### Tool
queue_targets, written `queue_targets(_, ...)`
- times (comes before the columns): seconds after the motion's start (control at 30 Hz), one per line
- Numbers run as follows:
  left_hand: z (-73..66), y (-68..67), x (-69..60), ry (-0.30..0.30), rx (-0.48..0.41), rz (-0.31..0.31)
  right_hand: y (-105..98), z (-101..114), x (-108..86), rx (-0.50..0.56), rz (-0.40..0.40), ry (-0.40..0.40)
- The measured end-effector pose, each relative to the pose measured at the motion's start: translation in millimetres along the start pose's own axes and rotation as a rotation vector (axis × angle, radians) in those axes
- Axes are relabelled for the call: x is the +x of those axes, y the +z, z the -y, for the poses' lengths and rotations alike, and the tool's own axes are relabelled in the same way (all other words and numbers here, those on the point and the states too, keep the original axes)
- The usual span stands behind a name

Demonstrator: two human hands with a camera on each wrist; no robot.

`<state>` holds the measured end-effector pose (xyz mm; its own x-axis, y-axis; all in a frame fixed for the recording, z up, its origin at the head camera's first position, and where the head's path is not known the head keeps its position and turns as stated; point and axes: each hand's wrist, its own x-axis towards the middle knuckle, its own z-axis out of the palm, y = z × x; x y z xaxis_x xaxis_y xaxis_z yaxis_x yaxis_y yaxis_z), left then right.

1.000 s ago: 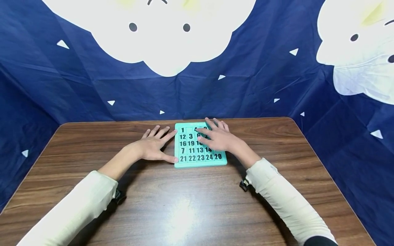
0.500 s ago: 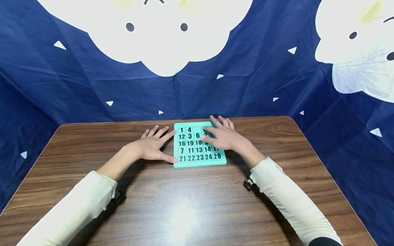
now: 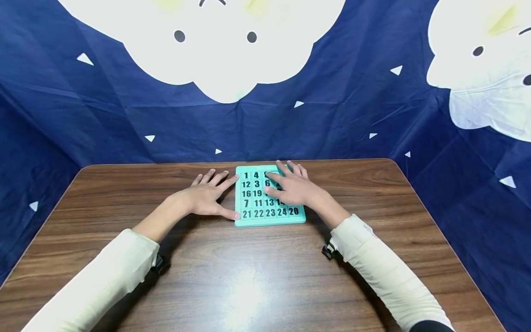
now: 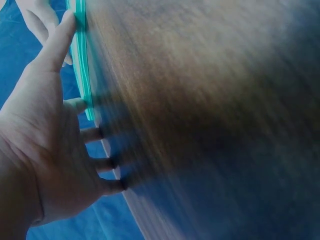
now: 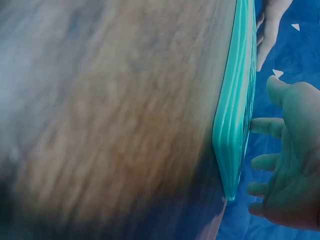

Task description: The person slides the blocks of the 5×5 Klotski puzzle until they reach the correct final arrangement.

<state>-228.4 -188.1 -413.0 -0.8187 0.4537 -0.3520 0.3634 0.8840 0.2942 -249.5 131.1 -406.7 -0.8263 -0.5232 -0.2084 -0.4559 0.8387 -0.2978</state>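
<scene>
A turquoise number slide puzzle [image 3: 270,219] with black numerals lies flat on the table. My left hand [image 3: 203,199] is spread at its left side, thumb and index fingertip touching the edge and the other fingers on the wood. In the left wrist view, that thumb [image 4: 59,42] lies against the puzzle's rim [image 4: 81,55]. Over the puzzle's upper right reaches my right hand [image 3: 296,188], fingers extended, its index fingertip at the third tile of the top row. This hand hides most of the right-hand columns. In the right wrist view, the index finger [image 5: 267,126] meets the puzzle's face.
The brown wood-grain table [image 3: 232,276] extends around the puzzle, with a bright glare near the front. A blue cloth backdrop [image 3: 265,124] with white cloud shapes and small triangles rises behind the table's far edge. Both wrists wear small black devices.
The 4 tile slid left into the second top-row place, leaving a gap in the third. My right hand went right, then back left, and a tile now fills that third place. The left hand stayed put.
</scene>
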Motion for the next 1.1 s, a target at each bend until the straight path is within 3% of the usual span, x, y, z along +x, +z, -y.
queue_targets(0.3,0.9,2.6,-2.0,-0.004,0.007,-0.006,-3.5,-9.3,-19.8,0.001,-0.031,-0.007)
queue_targets(0.5,0.5,3.5,-2.9,-0.008,0.0,0.004,-4.1,-9.8,-38.5,0.027,0.008,-0.01)
queue_targets(0.87,-2.0,4.5,-1.7,-0.007,0.007,0.006,-3.5,-15.1,-23.2,0.002,0.008,0.029)
queue_targets(1.1,-4.1,2.9,-0.8,-0.016,0.007,0.014,-1.2,-5.5,-26.5,0.007,0.026,-0.032)
